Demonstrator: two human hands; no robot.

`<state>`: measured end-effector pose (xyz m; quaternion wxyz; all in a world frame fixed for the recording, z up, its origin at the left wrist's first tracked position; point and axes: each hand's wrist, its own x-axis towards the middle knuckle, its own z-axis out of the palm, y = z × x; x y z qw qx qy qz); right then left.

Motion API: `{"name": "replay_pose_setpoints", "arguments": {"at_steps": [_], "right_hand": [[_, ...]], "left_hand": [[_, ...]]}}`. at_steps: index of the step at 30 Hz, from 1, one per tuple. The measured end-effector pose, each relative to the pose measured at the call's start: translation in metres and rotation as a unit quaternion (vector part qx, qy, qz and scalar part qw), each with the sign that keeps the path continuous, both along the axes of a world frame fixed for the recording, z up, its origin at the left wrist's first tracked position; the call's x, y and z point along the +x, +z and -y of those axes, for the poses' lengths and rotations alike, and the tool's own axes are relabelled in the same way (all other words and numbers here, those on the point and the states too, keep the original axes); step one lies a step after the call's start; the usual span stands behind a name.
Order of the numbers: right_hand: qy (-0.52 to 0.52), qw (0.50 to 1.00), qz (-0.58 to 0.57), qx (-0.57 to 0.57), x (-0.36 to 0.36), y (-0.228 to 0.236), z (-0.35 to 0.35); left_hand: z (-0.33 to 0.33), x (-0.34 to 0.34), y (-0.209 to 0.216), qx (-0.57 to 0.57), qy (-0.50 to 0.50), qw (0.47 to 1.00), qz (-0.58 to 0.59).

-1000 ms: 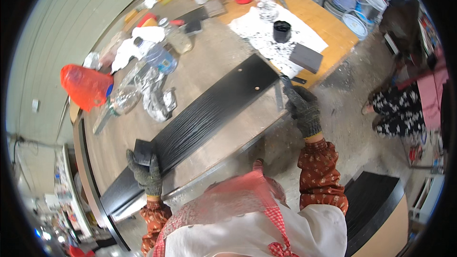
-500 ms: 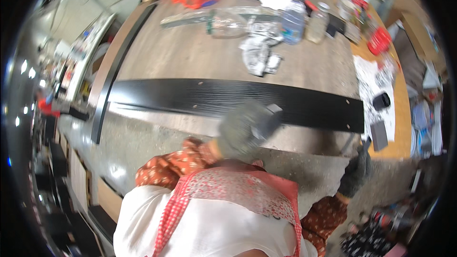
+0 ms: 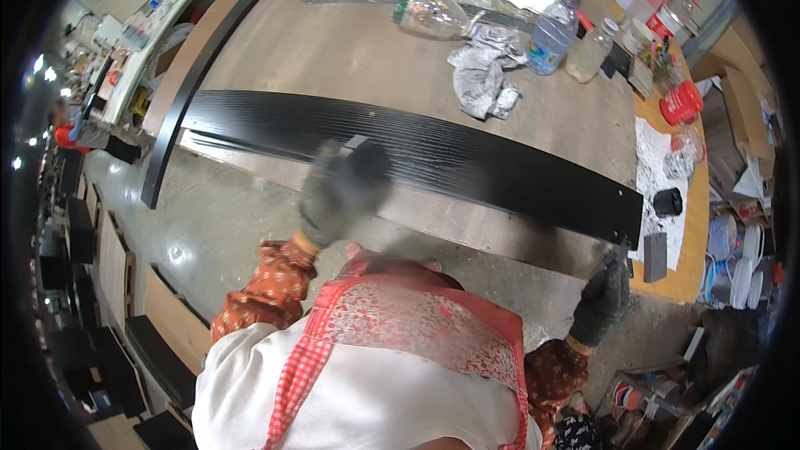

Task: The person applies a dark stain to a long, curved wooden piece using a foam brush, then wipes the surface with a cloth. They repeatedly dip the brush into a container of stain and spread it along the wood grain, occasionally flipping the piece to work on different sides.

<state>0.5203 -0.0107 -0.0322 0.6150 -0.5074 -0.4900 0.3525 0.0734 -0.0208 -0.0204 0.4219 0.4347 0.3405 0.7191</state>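
A long black wood-grain board (image 3: 467, 146) lies across the table near its front edge. My left hand (image 3: 329, 200), in a dark grey work glove, is closed on a small dark block with a pale grey face (image 3: 355, 143); motion blurs it over the board's front edge, left of the middle. My gloved right hand (image 3: 602, 296) is at the board's near right corner, its fingers drawn together against that end. What they pinch, if anything, is too small to make out. A narrow black strip (image 3: 196, 75) lies along the table's left side, by the board's left end.
Across the back of the brown table (image 3: 333, 50) are a clear jar on its side (image 3: 429, 12), crumpled cloth (image 3: 485, 75), a blue-tinted bottle (image 3: 552, 37) and a red-lidded jar (image 3: 682, 103). A grey block (image 3: 656, 257) and black cup (image 3: 667, 202) lie at right. Stacked panels (image 3: 154, 350) stand lower left.
My left hand has moved left along the board with the block. The right hand stays by the board's right end. The whole view has shifted and tilted slightly.
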Motion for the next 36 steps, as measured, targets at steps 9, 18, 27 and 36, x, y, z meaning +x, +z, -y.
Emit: {"name": "replay_pose_setpoints", "arguments": {"at_steps": [9,18,27,36], "right_hand": [[0.071,0.977,-0.069,-0.189,-0.089,0.022,0.005],[-0.040,0.996,0.041,-0.074,0.009,0.047,-0.021],[-0.205,0.919,0.324,-0.089,0.170,0.052,-0.108],[0.056,0.981,0.174,-0.064,0.032,0.121,-0.123]], "left_hand": [[0.021,-0.039,-0.044,-0.041,0.219,0.888,-0.403],[0.007,-0.033,-0.033,-0.027,0.296,0.860,-0.414],[-0.010,-0.032,-0.038,-0.026,0.319,0.856,-0.406],[-0.012,-0.001,0.032,-0.085,0.210,0.865,-0.448]]}}
